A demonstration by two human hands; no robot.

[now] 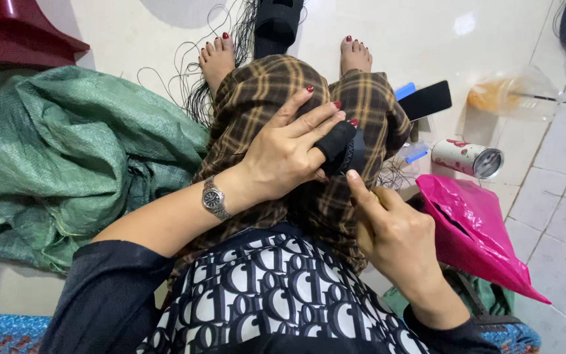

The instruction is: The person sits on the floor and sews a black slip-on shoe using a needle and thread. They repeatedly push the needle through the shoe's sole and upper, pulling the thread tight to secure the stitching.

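Left hand (283,154) and right hand (391,229) on one black strap (335,141).

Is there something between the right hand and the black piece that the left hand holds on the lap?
Nothing visible. The right hand reaches the black piece directly, its forefinger touching it below the left hand.

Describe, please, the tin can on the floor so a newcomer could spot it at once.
Start at the bright pink plastic bag to the right of the person's knees. Just above it, on the white tiled floor, the can lies on its side. Unlike the clear plastic cup beyond, it is opaque white with red markings.
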